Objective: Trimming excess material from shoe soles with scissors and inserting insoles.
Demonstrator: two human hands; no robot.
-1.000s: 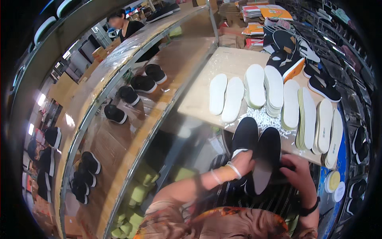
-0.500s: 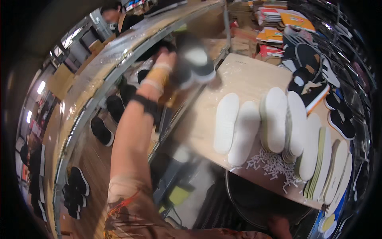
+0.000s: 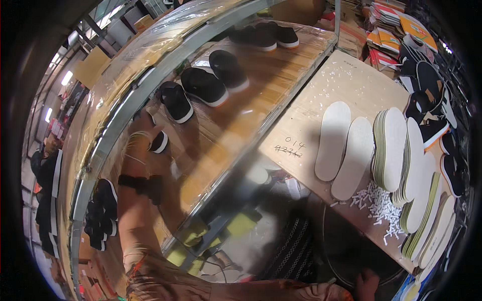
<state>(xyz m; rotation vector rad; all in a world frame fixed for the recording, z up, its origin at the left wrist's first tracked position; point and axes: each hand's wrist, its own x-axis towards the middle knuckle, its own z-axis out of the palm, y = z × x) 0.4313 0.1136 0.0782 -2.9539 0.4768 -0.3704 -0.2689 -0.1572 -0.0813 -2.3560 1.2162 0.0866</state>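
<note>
Left of and around the blurred left hand [image 3: 138,143] stretches the shelf [image 3: 246,120], with bare board to that hand's right up to a metal edge. Farther right, above the right hand [image 3: 368,287], the surface [image 3: 306,125] has an open left corner. At the left hand, a black shoe [image 3: 159,142] is partly hidden. The hands are well apart; I cannot tell whether either grips. The lower border crops the right one.
</note>
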